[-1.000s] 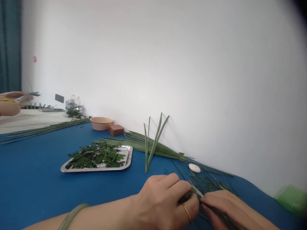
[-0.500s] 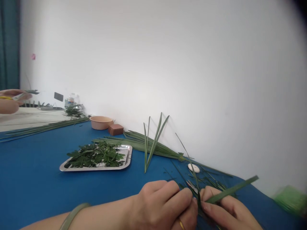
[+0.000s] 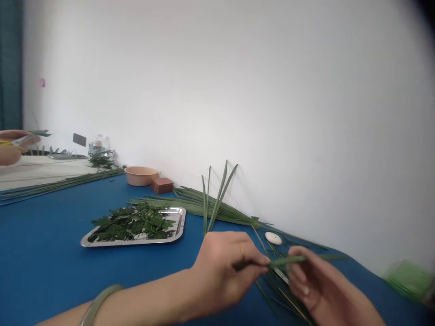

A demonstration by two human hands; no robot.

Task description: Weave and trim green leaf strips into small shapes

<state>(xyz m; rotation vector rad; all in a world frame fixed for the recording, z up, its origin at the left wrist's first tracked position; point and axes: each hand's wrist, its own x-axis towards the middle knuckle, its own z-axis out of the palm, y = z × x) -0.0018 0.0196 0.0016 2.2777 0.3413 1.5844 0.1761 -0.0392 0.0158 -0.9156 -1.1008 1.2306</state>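
My left hand (image 3: 229, 267) is closed, pinching a long green leaf strip (image 3: 287, 261) between thumb and fingertips. The strip runs level to the right, to my right hand (image 3: 326, 283), which is smeared by motion. Its fingers curl loosely round the strip, and the strip's far end sticks out beyond them. Beneath my hands are loose leaf strips and cuttings, a partly hidden metal blade (image 3: 281, 275) and a thin yellow stick-like piece (image 3: 292, 302). A white oval disc (image 3: 273, 238) lies just behind.
A metal tray (image 3: 181, 222) holds cut leaves. Behind it are a bundle of long leaves (image 3: 238, 218), upright leaf strips (image 3: 217, 199), a pink bowl (image 3: 141, 177) and a brown box (image 3: 162, 185). At far left, another person's hand (image 3: 10, 154) holds yellow-handled scissors. A green bag (image 3: 409, 278) is at right.
My left hand has turned and risen, now pinching the strip outstretched. My right hand has opened its pinch into a loose curl. The strip has swung from slanting to level. The view shifted slightly.
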